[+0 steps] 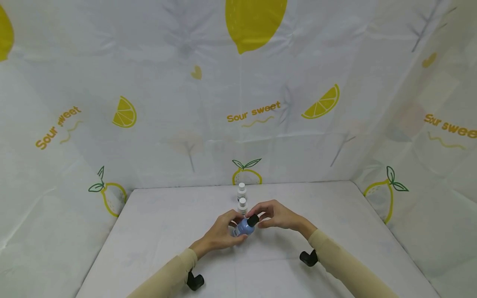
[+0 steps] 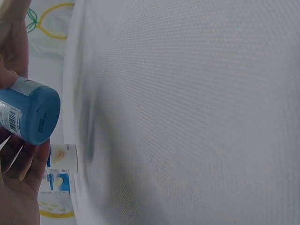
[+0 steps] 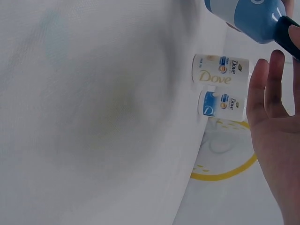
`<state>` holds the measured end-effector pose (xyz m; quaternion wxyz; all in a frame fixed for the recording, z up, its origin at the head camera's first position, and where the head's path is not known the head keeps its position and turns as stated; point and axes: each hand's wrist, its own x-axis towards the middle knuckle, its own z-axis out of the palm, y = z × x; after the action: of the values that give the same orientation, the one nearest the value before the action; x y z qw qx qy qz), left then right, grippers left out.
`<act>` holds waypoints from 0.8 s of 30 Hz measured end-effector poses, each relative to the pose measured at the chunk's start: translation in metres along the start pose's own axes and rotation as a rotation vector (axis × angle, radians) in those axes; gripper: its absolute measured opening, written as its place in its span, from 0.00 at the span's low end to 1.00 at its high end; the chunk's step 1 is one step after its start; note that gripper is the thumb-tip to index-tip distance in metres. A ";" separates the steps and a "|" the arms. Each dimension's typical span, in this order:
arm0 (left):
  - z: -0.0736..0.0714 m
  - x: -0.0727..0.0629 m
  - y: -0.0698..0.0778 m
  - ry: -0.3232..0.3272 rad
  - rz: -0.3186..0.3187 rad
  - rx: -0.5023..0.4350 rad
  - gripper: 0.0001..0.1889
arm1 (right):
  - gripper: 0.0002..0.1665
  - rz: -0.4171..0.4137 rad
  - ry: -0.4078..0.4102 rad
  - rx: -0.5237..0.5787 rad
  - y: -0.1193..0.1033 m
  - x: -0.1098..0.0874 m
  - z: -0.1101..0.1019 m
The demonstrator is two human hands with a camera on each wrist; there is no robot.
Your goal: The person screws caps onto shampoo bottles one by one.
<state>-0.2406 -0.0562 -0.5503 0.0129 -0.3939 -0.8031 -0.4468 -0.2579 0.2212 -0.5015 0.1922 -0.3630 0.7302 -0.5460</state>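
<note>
A blue bottle (image 1: 244, 227) with a black cap (image 1: 253, 220) is held tilted, its cap pointing up and to the right. My left hand (image 1: 220, 232) grips the bottle's body, thumb on the near side and fingers round the far side. In the left wrist view, the bottle's flat base (image 2: 45, 116) and a barcode label show above the table. My right hand (image 1: 277, 215) pinches the black cap between thumb and index finger. Its other fingers (image 3: 274, 84) are spread beside the cap in the right wrist view.
Two white Dove bottles with white caps, a nearer one (image 1: 242, 206) and a farther one (image 1: 242, 192), stand upright just beyond the hands. A white cloth covers the table (image 1: 167, 219). Lemon-printed sheeting (image 1: 167, 145) hangs behind and at both sides.
</note>
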 end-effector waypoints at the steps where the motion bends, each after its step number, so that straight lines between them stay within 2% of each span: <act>1: 0.000 0.000 0.000 -0.001 -0.001 0.000 0.25 | 0.24 -0.001 0.001 -0.001 0.000 0.000 0.000; 8: -0.001 0.001 0.001 0.002 0.003 -0.009 0.25 | 0.21 0.010 0.027 -0.027 -0.003 0.002 0.003; 14: -0.001 0.000 0.002 0.009 0.025 -0.008 0.25 | 0.20 -0.001 0.058 -0.098 -0.004 0.004 0.004; 24: -0.002 -0.001 -0.001 0.016 0.017 0.006 0.25 | 0.20 -0.019 0.149 -0.207 -0.006 0.005 0.010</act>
<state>-0.2411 -0.0589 -0.5505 0.0244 -0.3973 -0.8009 -0.4473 -0.2529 0.2104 -0.4985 0.0938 -0.3466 0.7913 -0.4949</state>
